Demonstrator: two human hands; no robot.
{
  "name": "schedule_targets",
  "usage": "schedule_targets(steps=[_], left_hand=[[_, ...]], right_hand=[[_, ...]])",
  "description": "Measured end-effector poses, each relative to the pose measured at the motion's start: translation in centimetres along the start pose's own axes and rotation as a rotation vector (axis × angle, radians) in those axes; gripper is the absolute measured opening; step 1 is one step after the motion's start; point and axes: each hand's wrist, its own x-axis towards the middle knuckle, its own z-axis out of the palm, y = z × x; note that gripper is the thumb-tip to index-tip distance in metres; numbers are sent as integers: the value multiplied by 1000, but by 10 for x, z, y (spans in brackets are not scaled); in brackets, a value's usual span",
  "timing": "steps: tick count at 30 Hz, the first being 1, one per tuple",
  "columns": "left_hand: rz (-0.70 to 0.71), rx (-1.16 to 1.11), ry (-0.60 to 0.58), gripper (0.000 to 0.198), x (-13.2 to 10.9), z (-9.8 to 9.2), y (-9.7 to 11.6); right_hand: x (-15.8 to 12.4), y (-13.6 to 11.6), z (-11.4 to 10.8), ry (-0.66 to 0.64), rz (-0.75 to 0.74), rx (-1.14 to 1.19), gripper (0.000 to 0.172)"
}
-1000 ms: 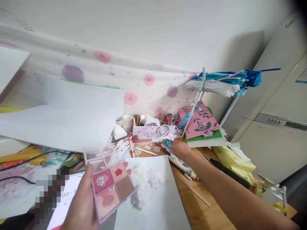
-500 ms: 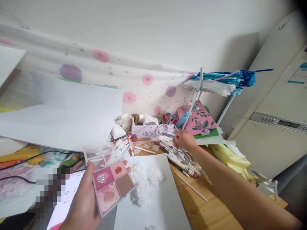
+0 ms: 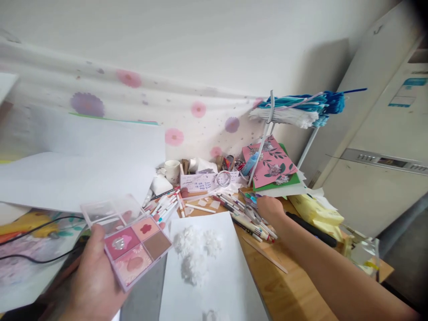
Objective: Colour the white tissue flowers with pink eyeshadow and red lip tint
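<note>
My left hand grips an opened makeup palette with several pink, peach and brown pans, its clear lid tilted back. Toward the back right, my right hand is closed in among pens, its fingers mostly hidden. Small teal and purple bits show at its fingertips. A long black object sticks out behind the wrist; whether this hand holds it I cannot tell. Metal scissors lie beside the hand on the pens. White fluffy clumps rest on a white sheet between my hands.
A written-on box, tape roll and mug stand at the back. Pink floral paper leans beneath a rack of blue and white pipe cleaners. Large white sheets and a yellow glue gun are at left.
My right hand has moved away from the tape roll, slightly right and down. The black object has come into view behind its wrist. The palette has moved left and down in view.
</note>
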Motion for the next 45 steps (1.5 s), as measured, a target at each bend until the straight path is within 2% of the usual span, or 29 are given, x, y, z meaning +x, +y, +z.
schedule_targets(steps=[3, 5, 8, 12, 16, 20, 24, 29, 34, 39, 42, 45], left_hand=[[63, -24, 50, 49, -1, 1, 11], [64, -42, 71, 51, -3, 2, 15], [5, -97, 78, 49, -4, 2, 14], [-22, -155, 110, 42, 0, 0, 10], [83, -209, 124, 48, 8, -5, 17], [212, -260, 88, 47, 15, -12, 31], [264, -283, 50, 44, 23, -18, 39], [267, -316, 34, 48, 27, -23, 35], [265, -319, 9, 48, 29, -24, 30], [284, -366, 1, 47, 31, -24, 31], [272, -369, 14, 48, 30, -24, 32], [261, -370, 13, 48, 29, -23, 33]], right_hand=[[0, -17, -11, -59, -152, 19, 30], [1, -39, -19, -67, -319, 51, 28], [7, -89, -26, -14, -544, 103, 28], [26, -164, -28, 93, -759, 137, 31], [47, -229, -23, 144, -934, 93, 34], [58, -268, -19, 161, -1035, 14, 37], [60, -275, -19, 177, -1061, -64, 37], [63, -258, -16, 125, -1019, -152, 34], [79, -240, -12, 4, -841, -163, 33], [91, -218, -10, 5, -662, -83, 32], [92, -206, -13, 44, -672, -31, 31], [81, -205, -19, 103, -775, 26, 32]])
